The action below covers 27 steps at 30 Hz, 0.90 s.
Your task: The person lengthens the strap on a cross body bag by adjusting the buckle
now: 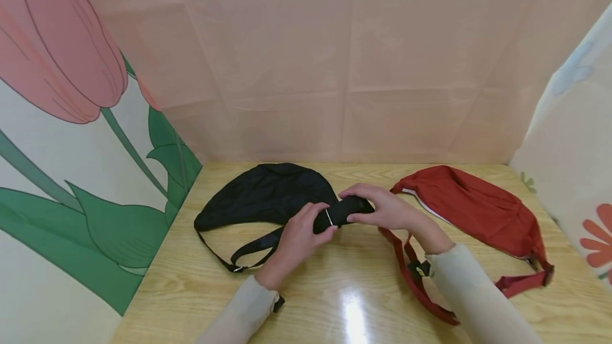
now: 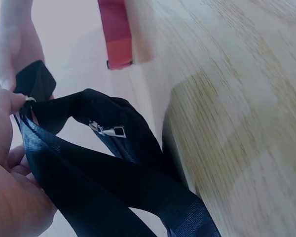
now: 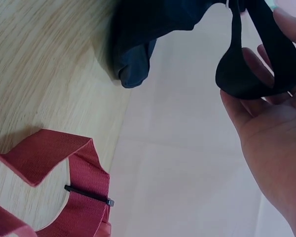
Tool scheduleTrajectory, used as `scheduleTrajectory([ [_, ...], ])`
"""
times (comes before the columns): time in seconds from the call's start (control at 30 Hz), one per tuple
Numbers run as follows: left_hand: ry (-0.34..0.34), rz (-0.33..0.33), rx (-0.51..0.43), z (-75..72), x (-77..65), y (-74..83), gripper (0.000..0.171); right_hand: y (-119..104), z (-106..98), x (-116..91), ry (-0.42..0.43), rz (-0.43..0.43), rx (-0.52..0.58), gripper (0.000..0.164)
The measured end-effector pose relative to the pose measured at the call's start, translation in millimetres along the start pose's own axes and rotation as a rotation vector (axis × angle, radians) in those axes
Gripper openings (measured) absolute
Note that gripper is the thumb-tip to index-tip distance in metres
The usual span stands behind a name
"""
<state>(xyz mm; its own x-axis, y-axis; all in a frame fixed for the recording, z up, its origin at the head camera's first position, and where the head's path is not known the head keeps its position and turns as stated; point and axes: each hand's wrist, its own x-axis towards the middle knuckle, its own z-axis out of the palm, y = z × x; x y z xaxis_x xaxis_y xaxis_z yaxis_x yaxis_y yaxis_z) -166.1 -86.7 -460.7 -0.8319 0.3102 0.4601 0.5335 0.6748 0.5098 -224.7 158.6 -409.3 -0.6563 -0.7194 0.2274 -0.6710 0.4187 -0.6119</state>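
Note:
A black waist bag [image 1: 272, 192] lies on the table, its strap [image 1: 351, 208] raised in front. My left hand [image 1: 300, 235] pinches that strap beside a thin silver slider [image 1: 329, 217]; in the left wrist view its fingertips meet at the slider [image 2: 29, 99]. Just to the right, my right hand [image 1: 389, 208] holds a folded loop of the same strap [image 3: 251, 91], its fingers behind the webbing. A metal zipper pull [image 2: 108, 129] shows on the black bag. Part of the strap is hidden behind my left hand.
On the right lies a red waist bag [image 1: 478, 208], its red strap [image 1: 411, 280] trailing toward the front under my right forearm, with a black buckle [image 1: 419, 268]. A small black piece [image 1: 279, 304] sticks out beside my left sleeve. A pink cloth backdrop [image 1: 287, 68] stands behind the table.

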Motion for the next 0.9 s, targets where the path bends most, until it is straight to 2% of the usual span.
scheduleTrajectory([
  [0.27,-0.002,0.011,0.009,1.4,0.6,-0.9,0.047,0.9,3.8,3.9,-0.022,-0.018,-0.024,0.046],
  [0.53,0.004,0.009,0.008,1.0,1.7,-0.2,0.046,3.9,0.7,1.0,0.006,-0.01,-0.043,0.042],
  [0.9,-0.005,-0.007,-0.001,1.8,1.9,0.4,0.046,0.6,1.6,1.8,-0.009,-0.002,-0.043,0.047],
])
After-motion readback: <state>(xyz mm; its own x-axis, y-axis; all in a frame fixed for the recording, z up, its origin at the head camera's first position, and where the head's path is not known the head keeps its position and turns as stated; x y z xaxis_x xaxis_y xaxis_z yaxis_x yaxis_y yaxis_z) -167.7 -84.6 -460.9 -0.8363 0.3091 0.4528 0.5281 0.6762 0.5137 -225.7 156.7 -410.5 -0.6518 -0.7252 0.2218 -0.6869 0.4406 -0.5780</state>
